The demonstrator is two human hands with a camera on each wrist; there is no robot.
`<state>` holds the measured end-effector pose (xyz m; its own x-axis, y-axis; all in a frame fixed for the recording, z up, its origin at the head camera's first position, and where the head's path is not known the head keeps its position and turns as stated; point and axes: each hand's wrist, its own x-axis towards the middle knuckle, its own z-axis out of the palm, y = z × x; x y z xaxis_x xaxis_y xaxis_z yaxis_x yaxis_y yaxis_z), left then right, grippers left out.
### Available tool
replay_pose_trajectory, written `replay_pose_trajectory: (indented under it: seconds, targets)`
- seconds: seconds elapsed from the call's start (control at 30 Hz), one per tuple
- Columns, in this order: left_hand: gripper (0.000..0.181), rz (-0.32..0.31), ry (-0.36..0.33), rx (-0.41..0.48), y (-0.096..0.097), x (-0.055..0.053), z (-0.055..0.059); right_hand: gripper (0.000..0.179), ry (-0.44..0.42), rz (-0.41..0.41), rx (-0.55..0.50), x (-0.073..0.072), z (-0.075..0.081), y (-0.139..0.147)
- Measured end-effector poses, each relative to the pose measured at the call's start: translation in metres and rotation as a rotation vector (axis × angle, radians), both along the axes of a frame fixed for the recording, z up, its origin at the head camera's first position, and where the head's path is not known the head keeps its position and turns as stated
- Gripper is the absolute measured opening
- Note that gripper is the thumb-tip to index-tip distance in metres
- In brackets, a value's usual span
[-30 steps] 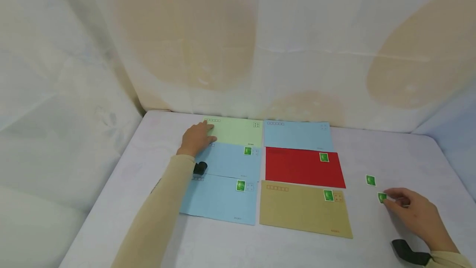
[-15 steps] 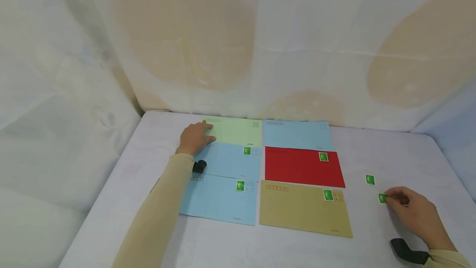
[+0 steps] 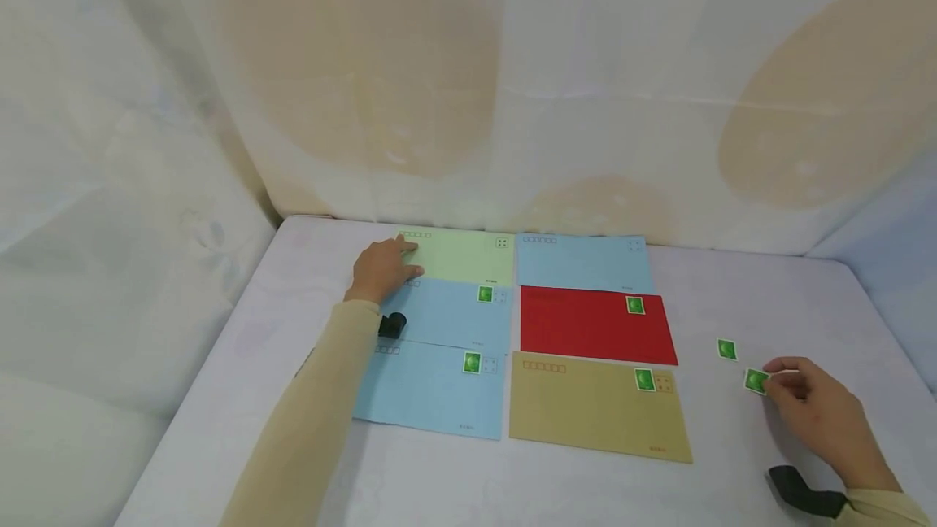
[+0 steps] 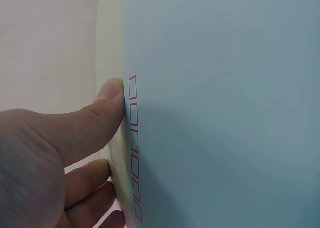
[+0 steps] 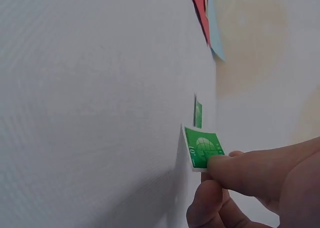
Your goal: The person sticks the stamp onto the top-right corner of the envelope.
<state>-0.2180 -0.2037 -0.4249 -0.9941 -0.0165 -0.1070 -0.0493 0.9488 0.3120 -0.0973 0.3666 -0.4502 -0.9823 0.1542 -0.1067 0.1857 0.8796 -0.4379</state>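
My right hand (image 3: 820, 417) pinches a green postage stamp (image 5: 204, 147) by one corner between thumb and finger, at the right of the table. A second loose stamp (image 3: 726, 349) lies flat just beyond it. My left hand (image 3: 382, 271) rests on the left end of the pale green envelope (image 3: 461, 259) in the back row, index finger and thumb spread. In the left wrist view, its thumb lies by the row of red boxes on the blue envelope (image 4: 225, 97), which stretches across the right side of that view.
Several envelopes lie in two columns: another blue envelope (image 3: 581, 263) at the back right, a red envelope (image 3: 586, 324), a tan envelope (image 3: 586, 413) and a front blue envelope (image 3: 424, 397). Stamps sit on the red, tan and two left blue ones. A cloth wall (image 3: 586, 104) rises behind the table.
My right hand has lifted the pinched stamp slightly and tilted it, so more of its face shows. My left hand stays on the green envelope.
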Motion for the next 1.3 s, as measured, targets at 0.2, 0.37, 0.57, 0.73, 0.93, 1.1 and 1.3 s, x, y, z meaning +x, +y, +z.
replay_pose_trajectory:
  seconds: [0.2,0.37,0.57,0.73,0.93,1.1,1.3]
  targets:
    - [0.056,0.008,0.004,0.014,-0.001,-0.001,0.0,0.029,0.007,-0.014,0.003,-0.002,0.005,-0.003]
    - [0.056,0.012,0.005,0.026,0.001,0.002,0.003,0.029,0.035,-0.028,-0.007,-0.001,0.008,-0.009]
    - [0.056,0.019,0.0,0.03,0.001,0.003,0.003,0.03,0.049,-0.035,-0.018,-0.004,0.012,-0.017]
    - [0.056,0.024,-0.004,0.04,0.002,0.003,0.002,0.033,0.057,-0.034,-0.027,-0.006,0.017,-0.023]
    - [0.056,0.019,-0.008,0.03,0.002,0.004,0.003,0.032,0.087,-0.034,-0.046,-0.009,0.02,-0.034]
    - [0.056,0.008,0.0,0.024,0.002,0.004,0.004,0.029,0.137,-0.008,-0.061,-0.01,0.024,-0.042]
    - [0.055,0.013,0.004,0.029,0.003,0.005,0.004,0.029,0.145,-0.026,-0.073,-0.015,0.026,-0.055]
